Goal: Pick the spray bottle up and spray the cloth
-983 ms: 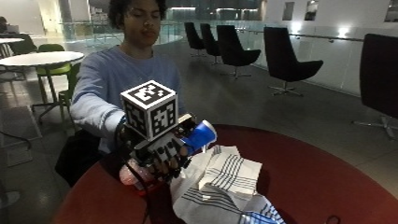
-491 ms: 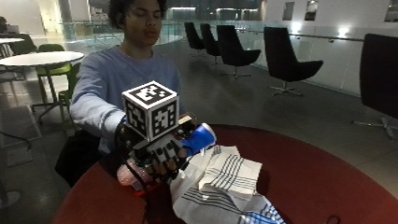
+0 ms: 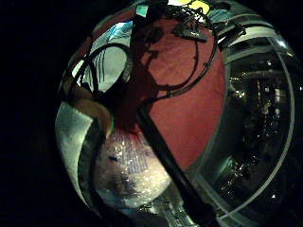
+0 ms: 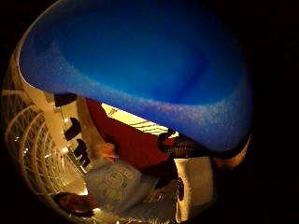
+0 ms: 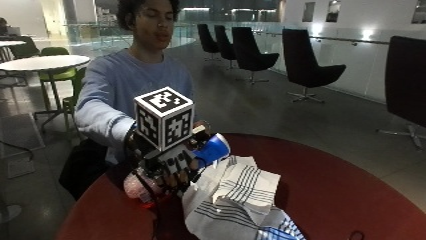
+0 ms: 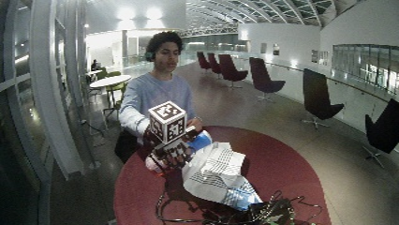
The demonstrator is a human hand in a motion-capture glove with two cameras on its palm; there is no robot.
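Little has shifted: gloved right hand (image 5: pixel 174 167), lower left, still clasps the spray bottle (image 5: pixel 210 149), whose nozzle should face the striped cloth (image 5: pixel 234 197).

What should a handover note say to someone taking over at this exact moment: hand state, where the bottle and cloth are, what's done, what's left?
Right hand: gloved, fingers curled round the spray bottle, held above the red table on the person's side of the cloth.
Spray bottle: lifted, its blue head pointing toward the cloth; the blue head fills the thumb side palm view.
Cloth: white with dark stripes, crumpled on the table beside the hand.
Done: the bottle is picked up and in the grip.
Left: spray the cloth. No spray is visible in these pictures, so treat that step as not confirmed.
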